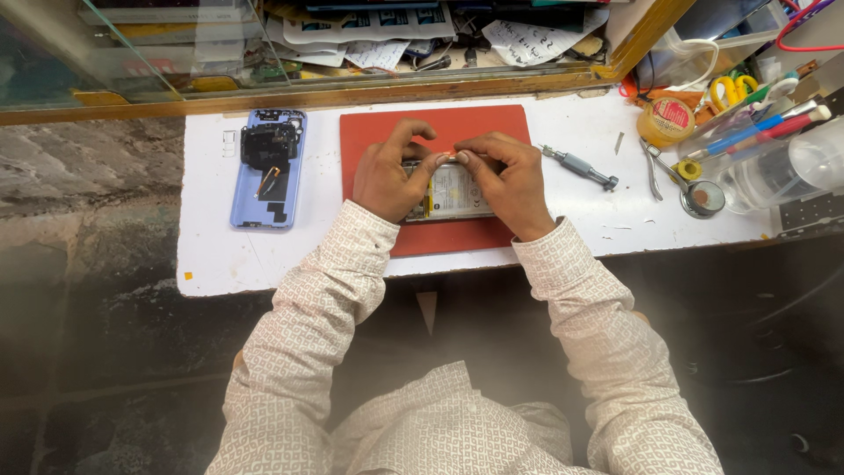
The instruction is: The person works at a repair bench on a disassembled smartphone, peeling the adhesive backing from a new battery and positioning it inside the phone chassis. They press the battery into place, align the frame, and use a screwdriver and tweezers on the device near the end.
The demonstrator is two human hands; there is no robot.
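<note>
Both hands sit together over an opened phone [453,192] that lies on a red mat [492,123] directly under them. Left hand [384,176] curls around the phone's left edge, thumb and forefinger pinched at the top edge. Right hand [510,180] mirrors it, fingertips [464,158] pinching the same spot, touching the left thumb. What sits between the pinching fingertips is too small to tell.

Risk, as a judgement: the two-handed pinch at the top edge could slip or pull too hard, tearing a thin connector or bending a small part. Phone rests on the mat only under hand pressure, so a jerk could skid it toward the mat's near edge.

Phone look: back off, pale battery with a yellow strip exposed, dark frame, mostly hidden by the hands.

Left of the left hand, apart: a blue back cover [266,171] with black inner parts lying on it. Right of the right hand, near: a grey screwdriver [580,165], then tweezers [651,167] and a tape roll [666,119] further out.
</note>
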